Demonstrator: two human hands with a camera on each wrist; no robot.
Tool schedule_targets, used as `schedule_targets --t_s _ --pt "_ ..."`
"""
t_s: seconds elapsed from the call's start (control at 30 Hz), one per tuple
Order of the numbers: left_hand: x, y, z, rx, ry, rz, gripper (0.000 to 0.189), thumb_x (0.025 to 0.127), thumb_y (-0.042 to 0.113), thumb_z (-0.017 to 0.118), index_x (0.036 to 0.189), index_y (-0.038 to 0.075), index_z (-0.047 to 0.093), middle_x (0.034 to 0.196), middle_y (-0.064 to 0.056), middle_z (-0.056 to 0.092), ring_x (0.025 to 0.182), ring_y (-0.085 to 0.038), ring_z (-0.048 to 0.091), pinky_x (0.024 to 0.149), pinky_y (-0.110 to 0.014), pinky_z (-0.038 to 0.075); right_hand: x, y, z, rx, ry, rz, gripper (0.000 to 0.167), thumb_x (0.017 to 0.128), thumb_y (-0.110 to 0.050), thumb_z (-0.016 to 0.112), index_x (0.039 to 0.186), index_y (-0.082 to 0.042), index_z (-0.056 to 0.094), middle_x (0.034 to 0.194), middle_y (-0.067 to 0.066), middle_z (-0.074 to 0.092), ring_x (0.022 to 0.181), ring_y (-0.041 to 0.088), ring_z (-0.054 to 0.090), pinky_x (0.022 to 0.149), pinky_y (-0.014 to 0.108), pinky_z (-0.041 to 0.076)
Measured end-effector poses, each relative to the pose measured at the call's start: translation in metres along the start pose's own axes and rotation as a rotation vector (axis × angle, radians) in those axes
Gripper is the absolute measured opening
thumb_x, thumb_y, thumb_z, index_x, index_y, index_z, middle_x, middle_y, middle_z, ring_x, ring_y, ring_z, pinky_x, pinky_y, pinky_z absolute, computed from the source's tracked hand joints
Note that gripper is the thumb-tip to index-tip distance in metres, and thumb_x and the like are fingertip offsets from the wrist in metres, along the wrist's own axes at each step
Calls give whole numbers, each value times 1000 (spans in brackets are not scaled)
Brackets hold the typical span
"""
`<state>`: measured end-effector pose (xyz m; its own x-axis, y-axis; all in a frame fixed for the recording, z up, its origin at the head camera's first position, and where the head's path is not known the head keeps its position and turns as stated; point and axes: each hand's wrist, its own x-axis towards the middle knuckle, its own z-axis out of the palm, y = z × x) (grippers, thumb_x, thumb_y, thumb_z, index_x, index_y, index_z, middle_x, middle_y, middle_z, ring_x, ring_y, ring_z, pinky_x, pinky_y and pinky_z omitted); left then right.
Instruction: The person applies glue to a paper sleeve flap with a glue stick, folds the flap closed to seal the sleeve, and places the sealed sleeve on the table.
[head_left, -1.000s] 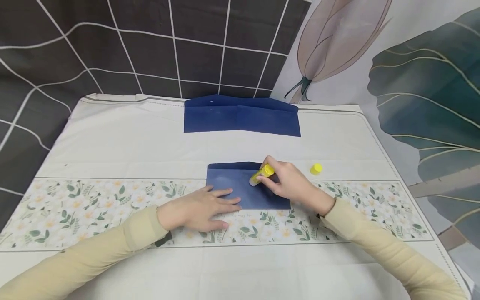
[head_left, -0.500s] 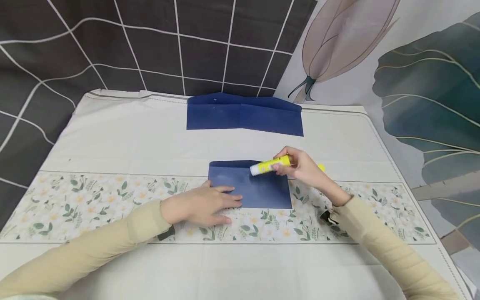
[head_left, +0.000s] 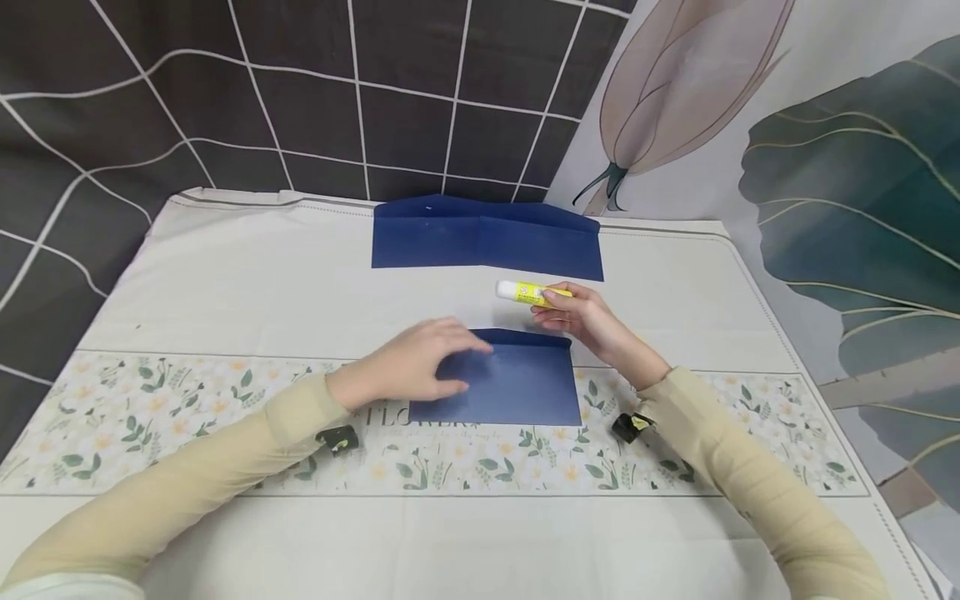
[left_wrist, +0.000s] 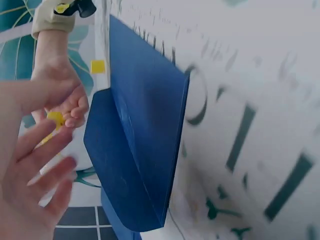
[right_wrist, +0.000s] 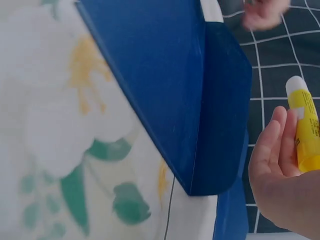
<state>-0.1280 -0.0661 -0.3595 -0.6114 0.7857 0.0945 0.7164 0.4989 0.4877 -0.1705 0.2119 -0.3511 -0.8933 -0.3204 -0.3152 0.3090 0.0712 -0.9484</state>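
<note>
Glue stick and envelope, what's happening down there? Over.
Right hand holds glue stick clear of front envelope. Left hand hovers over its left end, partly blocking it. Flap open. Other envelopes lie farther back.

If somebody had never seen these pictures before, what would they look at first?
Probably the bright yellow glue stick, held up in the right hand. Next might be the blue envelope, standing out dark against the pale, flowery tablecloth, with the left hand over its left part in the head view. Two more blue envelopes lie side by side at the cloth's far edge.
</note>
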Motion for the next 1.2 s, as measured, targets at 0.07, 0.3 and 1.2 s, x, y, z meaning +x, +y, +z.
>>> schedule_targets --t_s 0.07,0.3,1.2 --pt "4 -2 -3 -11 74 -43 54 79 26 75 130 13 60 126 -3 64 121 -21 54 108 -42 40 4 1 2 9 4 23 13 101 -19 46 109 -8 48 85 -6 70 79 7 68 77 19 54" --pt "17 -14 -5 -63 70 -164 61 84 35 69 136 6 54 138 -11 56 131 -27 49 112 -43 36 17 2 7 14 -21 70 30 102 -25 45 122 -3 44 87 -4 71 78 6 70 77 18 55" --pt "11 1 10 26 -87 -88 49 91 41 59 124 5 63 126 -9 65 124 -23 55 109 -38 41 0 19 18 -53 -124 170 28 102 -26 46 115 -2 46 87 -5 73 81 6 71 78 19 56"
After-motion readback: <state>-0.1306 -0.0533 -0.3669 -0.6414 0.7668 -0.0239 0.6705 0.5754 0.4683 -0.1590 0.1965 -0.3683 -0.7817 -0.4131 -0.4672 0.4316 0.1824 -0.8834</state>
